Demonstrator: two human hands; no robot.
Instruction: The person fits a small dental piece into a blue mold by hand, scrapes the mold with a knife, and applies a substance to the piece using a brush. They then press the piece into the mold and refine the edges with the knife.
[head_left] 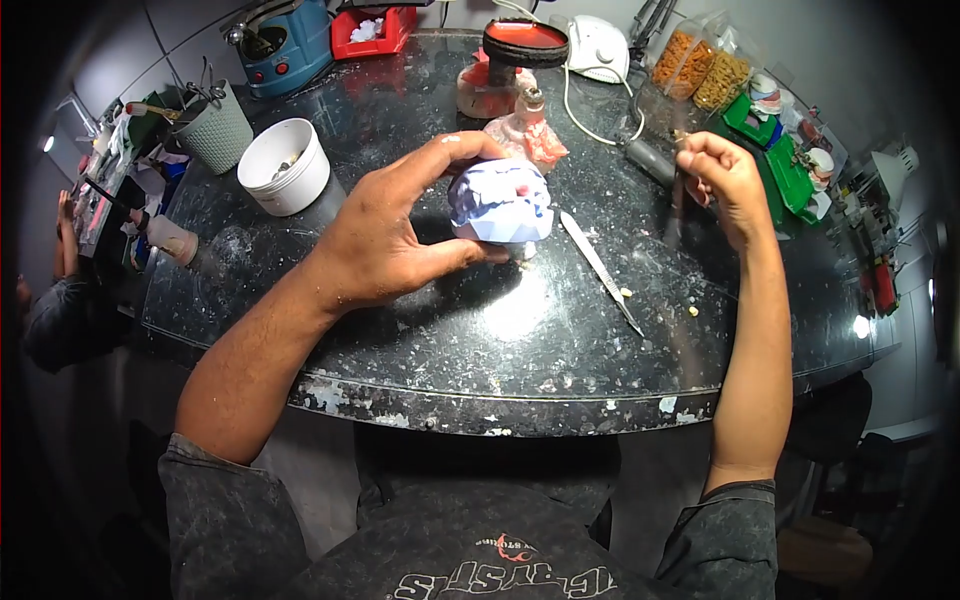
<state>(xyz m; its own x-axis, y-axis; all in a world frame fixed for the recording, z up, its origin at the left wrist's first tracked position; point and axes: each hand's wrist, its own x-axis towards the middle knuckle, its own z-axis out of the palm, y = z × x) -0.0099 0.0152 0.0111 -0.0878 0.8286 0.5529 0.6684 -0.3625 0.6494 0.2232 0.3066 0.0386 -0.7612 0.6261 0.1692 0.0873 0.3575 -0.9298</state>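
Cradling blue plaster cast (500, 203) in left hand (375, 250), right hand (727, 178) pinching thin tool (677, 215) nearby.

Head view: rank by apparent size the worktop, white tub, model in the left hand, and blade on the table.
1. worktop
2. white tub and model: alike; the model is held nearer the camera, so unranked.
3. blade, long but thin.

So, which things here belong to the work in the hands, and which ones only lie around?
In use: left hand, holding the blue-white model; right hand, holding a thin tool.
Lying about: metal spatula, white bowl, grey basket, blue machine, red tray.
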